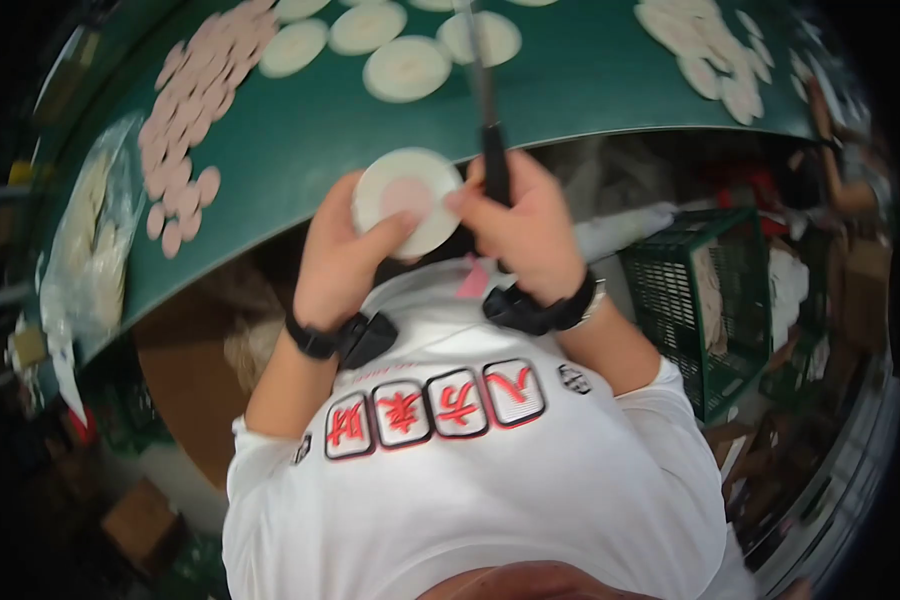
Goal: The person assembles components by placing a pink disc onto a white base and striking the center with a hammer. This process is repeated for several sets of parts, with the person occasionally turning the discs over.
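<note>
Left hand (342, 255) cupped under a round white disc (407, 200), thumb pressed on its face; pinkish centre showing, lower rim hidden behind the fingers. Right hand (523, 228) closed round the dark handle of a knife (487, 110), fingertips touching the disc's right edge; blade blurred and cut off at the top border. Both held just off the near edge of the green bench (370, 130). Farther back, more white discs (407, 68) laid flat, with pink slices (185, 120) in overlapping rows to the left, another pale pile (705, 50) far right. Clear plastic bag (95, 240) at left, contents hard to make out. Green crate (705, 300) below on the right, interior indistinct.
</note>
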Tool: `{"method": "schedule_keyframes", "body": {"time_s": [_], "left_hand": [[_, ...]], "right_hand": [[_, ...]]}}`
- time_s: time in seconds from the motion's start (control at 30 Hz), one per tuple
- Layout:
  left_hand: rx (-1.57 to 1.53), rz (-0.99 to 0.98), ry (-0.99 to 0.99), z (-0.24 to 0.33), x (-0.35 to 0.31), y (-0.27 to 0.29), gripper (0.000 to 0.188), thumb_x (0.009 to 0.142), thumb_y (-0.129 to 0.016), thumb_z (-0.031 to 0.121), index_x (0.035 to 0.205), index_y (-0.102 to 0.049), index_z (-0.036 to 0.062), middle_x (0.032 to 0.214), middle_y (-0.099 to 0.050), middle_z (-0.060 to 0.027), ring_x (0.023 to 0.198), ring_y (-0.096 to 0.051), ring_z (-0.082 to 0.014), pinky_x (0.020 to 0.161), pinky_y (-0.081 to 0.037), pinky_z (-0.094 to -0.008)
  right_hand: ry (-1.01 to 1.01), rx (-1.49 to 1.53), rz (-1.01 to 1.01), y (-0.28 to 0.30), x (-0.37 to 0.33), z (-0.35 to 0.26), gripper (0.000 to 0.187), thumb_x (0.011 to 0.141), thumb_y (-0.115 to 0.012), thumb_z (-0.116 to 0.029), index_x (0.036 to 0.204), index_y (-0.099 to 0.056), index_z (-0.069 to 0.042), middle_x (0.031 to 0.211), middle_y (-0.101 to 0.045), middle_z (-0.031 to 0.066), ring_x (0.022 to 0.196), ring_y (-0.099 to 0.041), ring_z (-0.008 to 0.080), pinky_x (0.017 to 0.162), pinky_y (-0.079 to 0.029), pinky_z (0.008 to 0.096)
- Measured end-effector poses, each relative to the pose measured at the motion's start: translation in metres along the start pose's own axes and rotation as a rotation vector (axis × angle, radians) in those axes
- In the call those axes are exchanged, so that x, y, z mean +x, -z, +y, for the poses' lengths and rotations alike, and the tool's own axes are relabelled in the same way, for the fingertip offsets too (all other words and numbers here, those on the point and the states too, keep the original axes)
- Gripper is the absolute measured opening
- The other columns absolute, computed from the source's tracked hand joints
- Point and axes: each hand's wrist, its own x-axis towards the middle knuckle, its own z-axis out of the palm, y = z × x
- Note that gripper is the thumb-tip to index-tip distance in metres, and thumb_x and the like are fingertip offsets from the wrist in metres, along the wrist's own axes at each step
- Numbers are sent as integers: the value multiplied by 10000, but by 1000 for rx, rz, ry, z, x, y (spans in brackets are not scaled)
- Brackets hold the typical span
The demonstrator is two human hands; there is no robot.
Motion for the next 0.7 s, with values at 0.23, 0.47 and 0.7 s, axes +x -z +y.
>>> {"method": "schedule_keyframes", "body": {"time_s": [0.23, 0.47, 0.7], "left_hand": [[253, -59, -207, 14, 4, 22, 484, 896, -776, -35, 1335, -571, -36, 1231, -686, -93, 1138, -653, -176, 1013, -533, -335], [884, -46, -533, 56, -11, 1, 384, 843, -776, -48, 1206, -659, 3, 1045, -693, -111, 959, -692, -250, 828, -550, -334], [1255, 216, -807, 67, -13, 34, 316, 838, -724, -72, 1137, -716, 31, 1005, -679, -139, 850, -664, -337, 712, -528, -375]], "right_hand": [[372, -83, 67, -7, 15, 27, 215, 892, -789, -67, 967, -588, -49, 822, -587, -26, 743, -521, 71, 662, -477, 276], [374, -251, 11, -11, -3, 9, 219, 885, -777, -82, 992, -599, -10, 767, -625, 70, 671, -590, 170, 652, -505, 323], [407, -303, 6, -11, -10, -1, 227, 933, -765, -146, 998, -606, 2, 737, -615, 92, 632, -572, 206, 622, -484, 338]]}}
